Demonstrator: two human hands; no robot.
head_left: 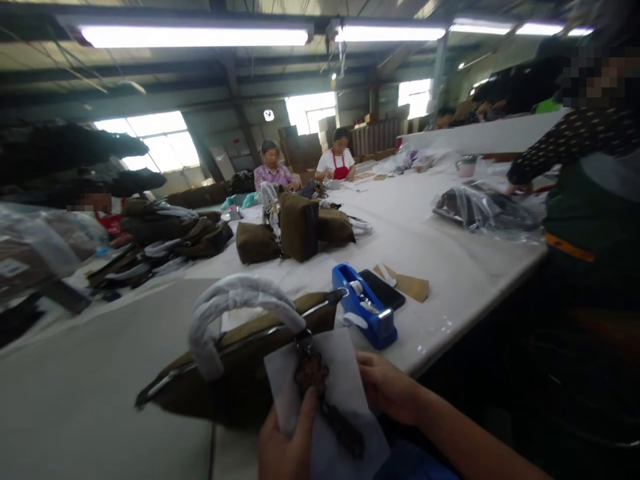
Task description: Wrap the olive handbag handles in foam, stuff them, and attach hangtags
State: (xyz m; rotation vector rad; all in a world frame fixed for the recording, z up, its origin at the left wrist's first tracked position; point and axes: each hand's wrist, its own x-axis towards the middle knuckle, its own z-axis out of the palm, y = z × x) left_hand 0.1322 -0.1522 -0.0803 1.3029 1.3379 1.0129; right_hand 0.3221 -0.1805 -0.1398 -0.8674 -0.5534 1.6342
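Note:
My left hand [287, 443] grips a white sheet [345, 360] from below, its thumb pressing a dark flower-shaped bag charm [311, 375] with a tassel-like end against it. At the sheet's right edge my right hand [393, 390] is closed, with some fingertips hidden behind it. The charm hangs from the strap fitting of an olive-brown handbag [235, 393], which lies on the table just beyond my hands. Pale wrapping covers the bag's handle [240, 290]. A blue tape dispenser [363, 307] stands right of the bag, close to my right hand.
A black phone [383, 288] and brown card [410, 283] lie beside the dispenser. More olive bags [300, 227] stand farther up the white table [480, 267]. A plastic-wrapped dark item [480, 207] is near a person at right. Other people sit at the far side.

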